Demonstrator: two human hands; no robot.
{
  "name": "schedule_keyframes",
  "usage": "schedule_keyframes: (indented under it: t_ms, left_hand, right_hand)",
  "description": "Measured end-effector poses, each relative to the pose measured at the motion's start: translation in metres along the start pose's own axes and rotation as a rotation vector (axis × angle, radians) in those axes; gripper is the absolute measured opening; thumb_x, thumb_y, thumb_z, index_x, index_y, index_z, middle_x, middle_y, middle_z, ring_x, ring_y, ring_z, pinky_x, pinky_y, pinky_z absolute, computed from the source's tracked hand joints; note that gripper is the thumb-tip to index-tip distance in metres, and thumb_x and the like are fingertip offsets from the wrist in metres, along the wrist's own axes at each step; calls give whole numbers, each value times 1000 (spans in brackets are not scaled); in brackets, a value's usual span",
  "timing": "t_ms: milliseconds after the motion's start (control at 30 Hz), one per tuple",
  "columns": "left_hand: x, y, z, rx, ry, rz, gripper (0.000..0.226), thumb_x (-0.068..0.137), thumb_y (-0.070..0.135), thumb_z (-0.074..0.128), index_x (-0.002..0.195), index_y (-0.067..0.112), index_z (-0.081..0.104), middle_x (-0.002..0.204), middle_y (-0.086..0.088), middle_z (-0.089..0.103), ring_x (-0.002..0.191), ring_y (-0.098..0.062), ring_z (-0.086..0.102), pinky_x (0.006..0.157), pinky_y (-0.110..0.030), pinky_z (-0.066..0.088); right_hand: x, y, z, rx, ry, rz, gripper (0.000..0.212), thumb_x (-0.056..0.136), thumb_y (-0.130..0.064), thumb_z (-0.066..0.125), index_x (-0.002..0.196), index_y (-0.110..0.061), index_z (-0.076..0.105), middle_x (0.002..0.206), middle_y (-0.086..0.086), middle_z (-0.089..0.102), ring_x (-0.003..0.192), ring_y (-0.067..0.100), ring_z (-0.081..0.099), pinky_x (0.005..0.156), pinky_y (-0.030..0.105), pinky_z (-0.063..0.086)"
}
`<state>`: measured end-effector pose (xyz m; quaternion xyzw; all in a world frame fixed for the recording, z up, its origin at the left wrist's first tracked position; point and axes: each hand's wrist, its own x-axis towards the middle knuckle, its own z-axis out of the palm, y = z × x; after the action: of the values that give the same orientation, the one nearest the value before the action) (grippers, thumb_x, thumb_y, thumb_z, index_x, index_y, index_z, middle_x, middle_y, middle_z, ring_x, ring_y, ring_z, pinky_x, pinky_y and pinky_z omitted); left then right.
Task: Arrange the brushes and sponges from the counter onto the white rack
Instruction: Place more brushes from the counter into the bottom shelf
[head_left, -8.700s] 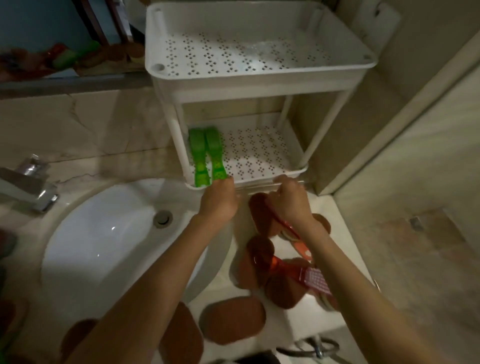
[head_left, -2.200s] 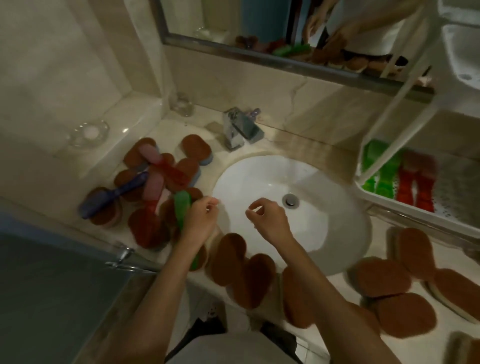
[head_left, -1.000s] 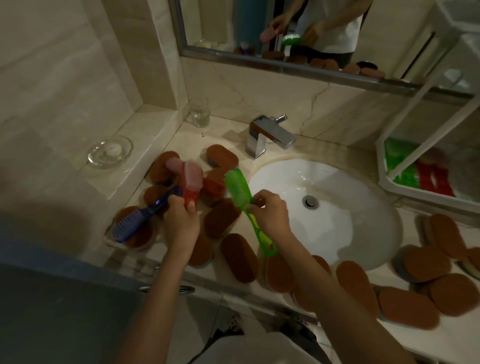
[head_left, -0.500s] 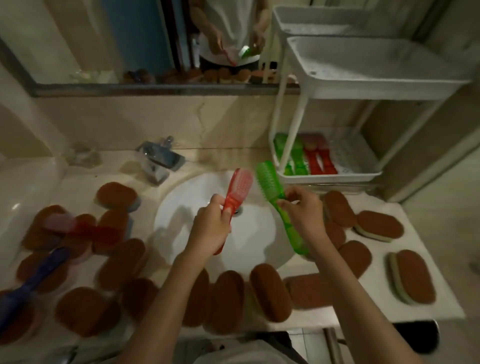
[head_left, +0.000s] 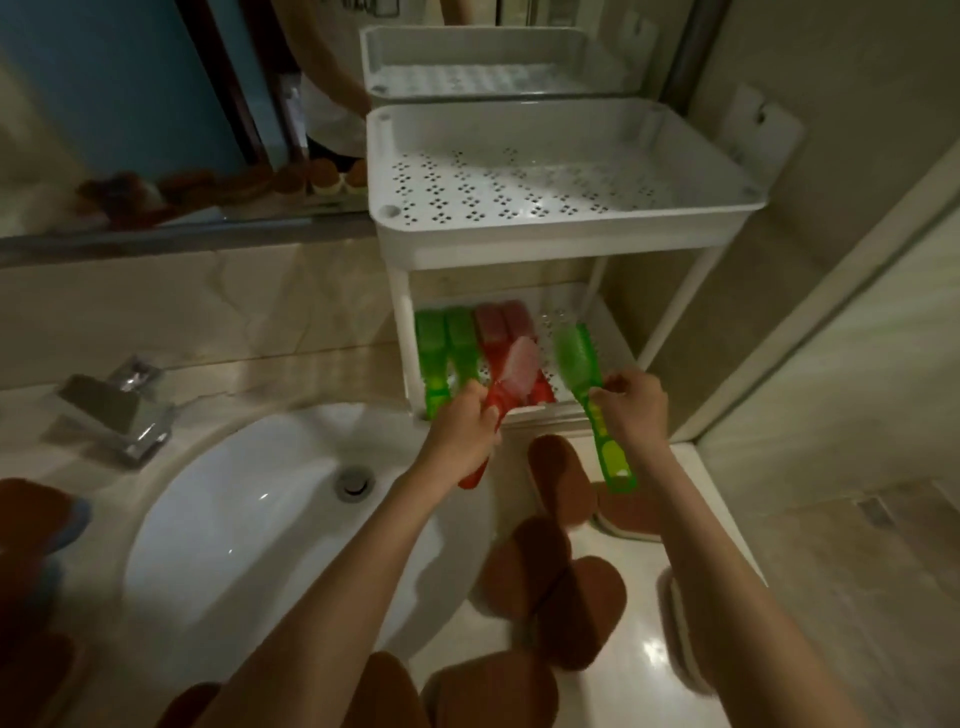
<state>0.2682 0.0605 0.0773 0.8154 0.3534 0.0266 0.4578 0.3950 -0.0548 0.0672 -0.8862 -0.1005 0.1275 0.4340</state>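
The white two-tier rack (head_left: 561, 236) stands at the counter's back right. Its lower shelf holds two green brushes (head_left: 445, 358) on the left and two red brushes (head_left: 501, 322) beside them. My left hand (head_left: 462, 426) grips a red brush (head_left: 511, 376) by its handle, bristle head at the shelf's front edge over the red ones. My right hand (head_left: 631, 410) holds a green brush (head_left: 584, 374) whose head reaches into the shelf's free right part. Brown sponges (head_left: 561, 480) lie on the counter below my hands.
A white sink (head_left: 249, 530) with a chrome faucet (head_left: 117, 408) lies left of the rack. More brown sponges (head_left: 576, 608) sit on the counter's front and at far left (head_left: 36, 514). The rack's top tray holds nothing. A mirror is behind, a tiled wall to the right.
Both hands have carried the red and green brushes from above the sink rightward up to the rack's lower shelf. The view has swung right toward the rack.
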Motion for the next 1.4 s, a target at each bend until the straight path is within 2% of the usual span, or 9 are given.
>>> schedule_keyframes:
  t_ms: [133,233,367,533,733,933,1100,1233,1400]
  left_hand:
    - [36,10,4,-112,122,-70,12,96,10,39,96,8,50,85,-8,59,75,-19,56,65,-25,40]
    - [56,14,7,-181,184,-110,18,97,9,37,82,15,46,67,3,53,59,-11,51,45,-11,40]
    - [75,12,8,-207,225,-162,21,98,9,36,83,16,50,66,5,49,62,-13,51,46,-14,38]
    - [90,11,12,-308,235,-204,17,97,8,37,88,15,51,66,3,51,61,-13,52,51,-17,43]
    - [95,8,13,-382,222,-246,14,96,9,41,85,18,45,72,-1,53,78,-22,57,76,-32,48]
    - [96,5,15,-392,216,-265,10,96,10,41,91,16,48,84,-9,58,89,-26,60,89,-41,49]
    - [98,4,19,-462,207,-286,7,96,10,42,96,14,48,70,-2,56,64,-17,56,65,-32,50]
    - [98,9,19,-516,184,-303,25,96,11,41,74,24,44,77,-8,60,73,-25,60,76,-42,54]
    - [99,15,21,-494,204,-289,4,96,13,42,95,16,44,89,-12,59,85,-27,60,83,-43,52]
  right_hand:
    - [48,-10,11,-45,-67,-19,9,77,0,61,72,7,65,71,16,55,73,22,53,62,32,37]
    - [79,-13,22,-77,-98,-24,14,80,0,59,86,8,68,87,23,66,86,30,63,67,38,49]
    - [115,-10,43,-102,-214,-6,12,88,-9,56,87,-1,65,82,13,58,85,25,56,44,12,33]
    - [140,-8,64,-196,-247,-6,30,90,-16,59,108,7,63,109,22,66,80,17,50,36,9,34]
    - [144,0,72,-247,-261,37,26,94,-22,50,111,-6,62,111,14,65,99,28,64,76,33,52]
    - [140,4,72,-278,-274,9,25,96,-12,42,113,-8,59,113,11,63,99,26,62,76,30,46]
    - [139,3,74,-318,-289,-14,23,97,-15,41,112,-9,57,111,11,63,97,25,62,81,34,51]
    - [137,4,74,-351,-304,-36,23,98,-17,41,115,-9,54,111,10,62,94,23,61,81,33,51]
    - [129,5,70,-440,-326,-70,25,99,-15,40,120,-5,49,114,13,59,103,25,60,81,28,46]
